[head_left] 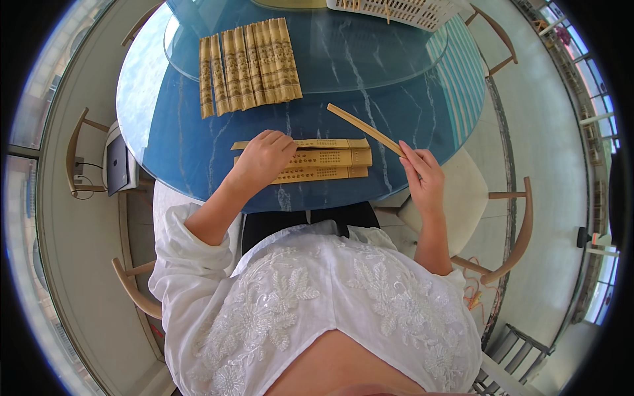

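Pinching one bamboo slat (365, 128) in right hand (422, 178); left hand (263, 158) curled, probably pressing folded fans (310, 162) flat. Better kept steady.

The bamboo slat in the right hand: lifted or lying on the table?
Lifted. The right hand pinches one end of the bamboo slat, which slants up over the blue table.
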The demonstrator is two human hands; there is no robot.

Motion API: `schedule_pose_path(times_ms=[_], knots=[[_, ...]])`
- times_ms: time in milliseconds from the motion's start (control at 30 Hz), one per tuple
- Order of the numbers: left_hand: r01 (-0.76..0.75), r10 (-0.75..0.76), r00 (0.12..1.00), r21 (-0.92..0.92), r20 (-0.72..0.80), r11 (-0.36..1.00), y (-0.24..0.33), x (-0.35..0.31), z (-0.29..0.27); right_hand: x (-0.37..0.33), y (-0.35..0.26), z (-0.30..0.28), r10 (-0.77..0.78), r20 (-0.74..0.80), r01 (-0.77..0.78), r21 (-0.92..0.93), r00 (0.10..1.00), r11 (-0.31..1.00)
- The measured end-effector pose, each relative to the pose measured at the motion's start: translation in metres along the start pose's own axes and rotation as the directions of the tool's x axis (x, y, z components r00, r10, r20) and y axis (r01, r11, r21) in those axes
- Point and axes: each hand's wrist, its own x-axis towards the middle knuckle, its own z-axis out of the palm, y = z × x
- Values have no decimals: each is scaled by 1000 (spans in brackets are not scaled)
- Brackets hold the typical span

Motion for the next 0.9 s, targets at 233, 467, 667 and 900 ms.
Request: schedule_pose_path(times_ms=[233, 467, 667, 900], knots=[[71, -79, 995, -118, -58, 990, -1, -3, 1, 2, 4, 2, -4, -23, 4, 1, 1000, 1000], [52, -59, 995, -85, -84, 995, 1, -7, -5, 5, -3, 4, -9, -25, 9, 17, 1000, 1000], [-2, -28, 977, -144, -209, 990, -1, -13, -13, 4, -1, 5, -14, -18, 14, -12, 1000, 1000], [295, -303, 952, -396, 44, 869, 0, -15, -55, 8, -19, 12, 151, 103, -163, 124, 983, 979]])
